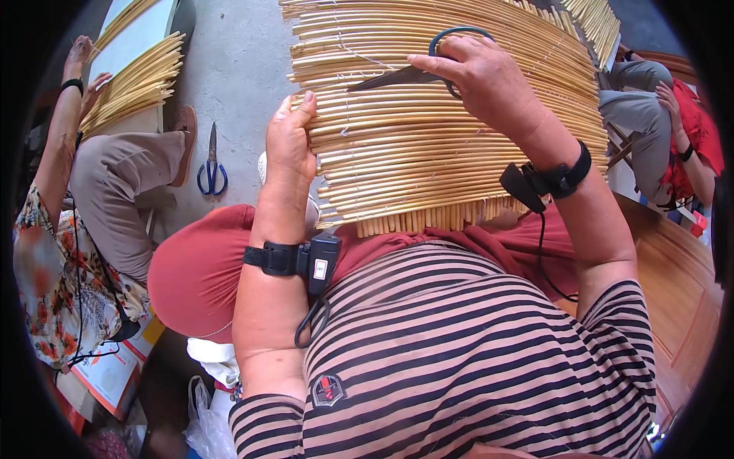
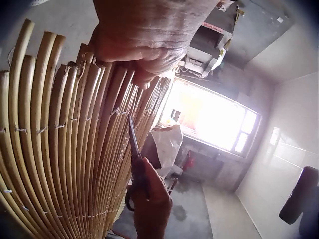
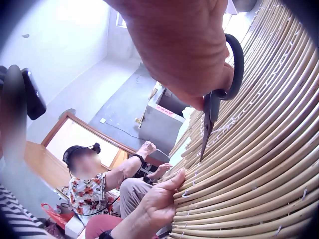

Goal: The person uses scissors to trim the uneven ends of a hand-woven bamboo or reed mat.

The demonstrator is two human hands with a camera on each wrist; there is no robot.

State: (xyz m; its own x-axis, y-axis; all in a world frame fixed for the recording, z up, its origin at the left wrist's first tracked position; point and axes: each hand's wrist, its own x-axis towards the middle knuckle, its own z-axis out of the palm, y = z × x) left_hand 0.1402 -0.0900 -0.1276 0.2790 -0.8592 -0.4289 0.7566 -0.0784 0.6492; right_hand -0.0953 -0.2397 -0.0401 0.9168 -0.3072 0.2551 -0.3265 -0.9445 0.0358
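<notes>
A mat of thin straw-coloured reeds (image 1: 443, 164), tied in rows with white thread, lies across the person's lap. The left hand (image 1: 290, 141) grips its left edge, thumb on top and the other fingers hidden beneath. In the right hand (image 1: 493, 84) is a pair of scissors (image 1: 394, 77), held by dark loop handles over the upper part of the mat. The scissors' blades (image 3: 208, 130) point toward the left edge, and their tip lies close over a thread row (image 2: 119, 112) in the left wrist view.
A second pair of scissors (image 1: 212, 164) with blue handles lies on the grey floor at left. Beside it sits another person (image 1: 126, 180), with a reed bundle (image 1: 141, 80) on a pale board. A person in red (image 1: 692, 145) sits at right.
</notes>
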